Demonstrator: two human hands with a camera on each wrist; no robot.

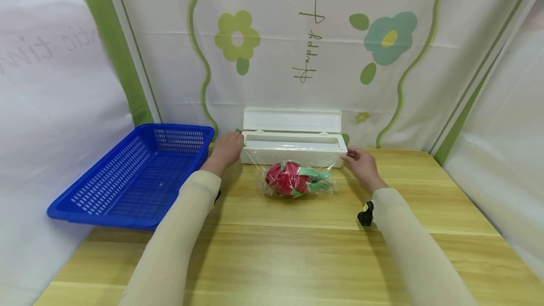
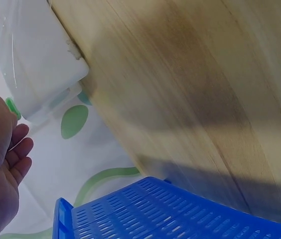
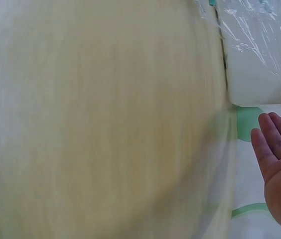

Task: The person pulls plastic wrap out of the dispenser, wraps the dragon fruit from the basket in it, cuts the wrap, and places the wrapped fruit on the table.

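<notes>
A white cling film dispenser [image 1: 293, 157] stands at the table's back edge, its lid [image 1: 292, 120] raised. Clear film runs from it down over a red dragon fruit [image 1: 288, 179] with green scales, which lies on its side in front. At the dispenser's left end, my left hand [image 1: 228, 149] pinches a small green slider [image 2: 13, 108] with thumb and finger. My right hand [image 1: 361, 163] holds the dispenser's right end, thumb on the front face by the film. In the right wrist view its other visible fingers [image 3: 276, 137] extend loosely past the end; the index finger is mostly hidden.
On the left, a blue plastic basket [image 1: 142, 221] with slotted walls sits close to my left forearm. A flower-printed cloth [image 1: 272, 84] hangs right behind the dispenser. The wooden table [image 1: 276, 259] extends toward me.
</notes>
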